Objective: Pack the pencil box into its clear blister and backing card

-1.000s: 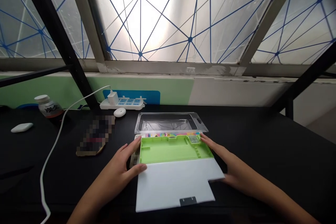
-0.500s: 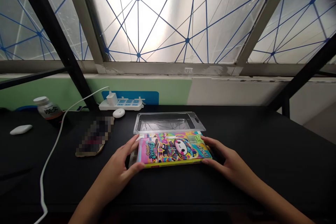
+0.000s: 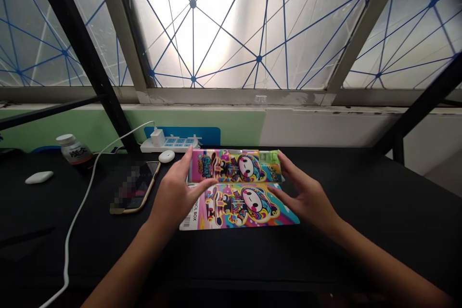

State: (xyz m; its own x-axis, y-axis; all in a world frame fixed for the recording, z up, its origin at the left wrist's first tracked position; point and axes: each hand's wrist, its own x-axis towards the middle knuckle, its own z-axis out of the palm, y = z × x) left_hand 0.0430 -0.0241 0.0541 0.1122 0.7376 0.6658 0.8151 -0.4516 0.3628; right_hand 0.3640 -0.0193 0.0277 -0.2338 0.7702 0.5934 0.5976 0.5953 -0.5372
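Reading my feed from the left, a small white oval device (image 3: 39, 177) lies on the black table (image 3: 371, 192). Next to it stands a bottle with a white cap (image 3: 74, 150), its label bearing large dark Chinese characters that I can't read at this resolution. A white charging cable (image 3: 80, 204) curves across the table and up toward a white plug adapter (image 3: 158, 137), seated in a white power strip (image 3: 169, 145). A gold-edged smartphone (image 3: 135, 187) lies flat, its screen blurred out, and a round white case (image 3: 166, 156) sits just in front of the strip.

My left hand (image 3: 175, 195) is wide open with its fingers spread, the index fingertip (image 3: 189, 150) reaching the left end of a bright pencil box (image 3: 236, 166). The box lies flat on the table, decorated with a cartoon skateboarder, and its stylized title is too small for me to make out. Directly in front of it, touching its near edge, lies a flat printed card (image 3: 249, 207) with the same skateboarder. "PENCIL BOX" and a barcode (image 3: 186, 222) are legible at its left end. My right hand (image 3: 303, 197) is also wide open, with its fingertips (image 3: 280, 156) at the box's right end and its thumb over the card. I can't tell whether either hand is pressing down, but neither is gripping anything.
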